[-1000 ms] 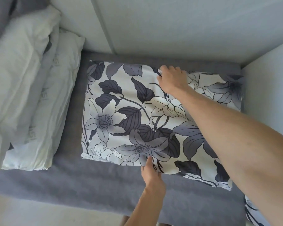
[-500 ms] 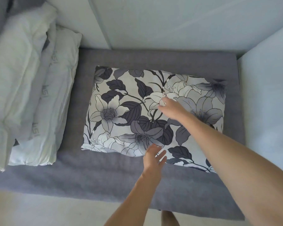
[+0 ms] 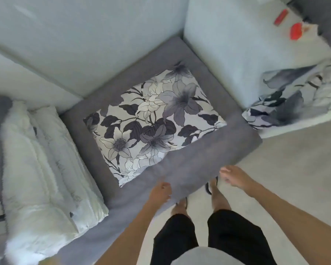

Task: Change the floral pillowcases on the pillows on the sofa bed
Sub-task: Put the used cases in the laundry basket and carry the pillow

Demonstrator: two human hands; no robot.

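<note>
A pillow in a grey-and-white floral pillowcase (image 3: 153, 123) lies flat on the grey sofa bed (image 3: 208, 150). My left hand (image 3: 161, 191) hangs over the bed's front edge, fingers loosely curled, holding nothing. My right hand (image 3: 232, 175) is in the air over the floor beside the bed's corner, fingers relaxed and empty. Neither hand touches the pillow. More floral fabric (image 3: 290, 98) lies bunched on the light armrest at the right.
Bare white pillows (image 3: 46, 169) are stacked at the left on the bed. The light-blue backrest (image 3: 84, 44) and armrest (image 3: 227, 44) enclose the bed. Red objects (image 3: 296, 31) sit at the top right. My legs and feet (image 3: 216, 194) stand on the pale floor.
Both hands have come off the floral pillow and pulled back to the bed's front edge. The view has risen and swung right, showing the armrest and my legs.
</note>
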